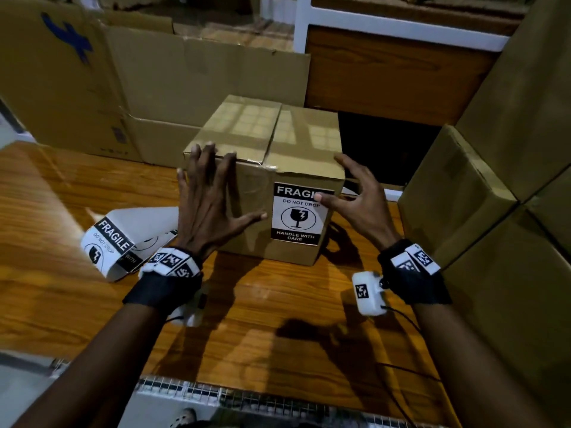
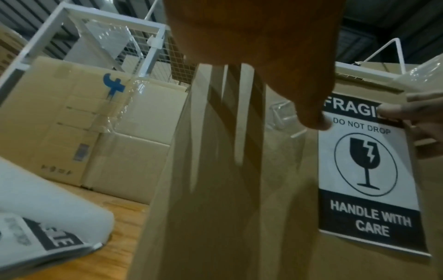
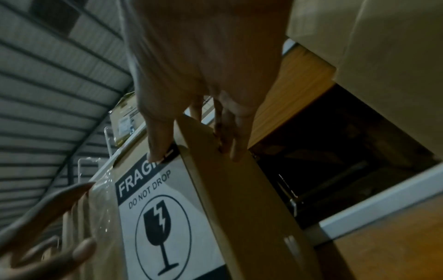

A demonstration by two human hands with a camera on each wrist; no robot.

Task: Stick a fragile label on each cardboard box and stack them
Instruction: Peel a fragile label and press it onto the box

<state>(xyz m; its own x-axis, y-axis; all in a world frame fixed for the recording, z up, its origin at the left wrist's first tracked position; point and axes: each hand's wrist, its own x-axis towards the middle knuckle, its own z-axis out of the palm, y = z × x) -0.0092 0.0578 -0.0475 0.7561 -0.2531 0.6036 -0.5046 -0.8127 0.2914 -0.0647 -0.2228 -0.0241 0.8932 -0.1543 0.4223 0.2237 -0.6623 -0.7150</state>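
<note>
A taped cardboard box [image 1: 262, 140] stands mid-table on the wooden table [image 1: 278, 319]. A black-and-white fragile label [image 1: 296, 220] is stuck on its front face, towards the right. My left hand [image 1: 213, 196] lies flat with spread fingers on the bare left part of that face, thumb pointing at the label. My right hand [image 1: 358, 196] straddles the front right corner: its thumb presses the label's top right corner and its fingers lie along the right side. In the wrist views the label [image 2: 366, 170] [image 3: 163, 227] is seen close up. A roll of fragile labels [image 1: 117, 245] lies left of the box.
Stacked cardboard boxes [image 1: 463, 193] rise close on the right. Large cartons [image 1: 61, 81] stand along the back left. A white-framed wooden shelf [image 1: 401, 26] is behind, with a dark gap [image 1: 386, 149] behind the box. The table's near edge meets a wire mesh [image 1: 216, 393].
</note>
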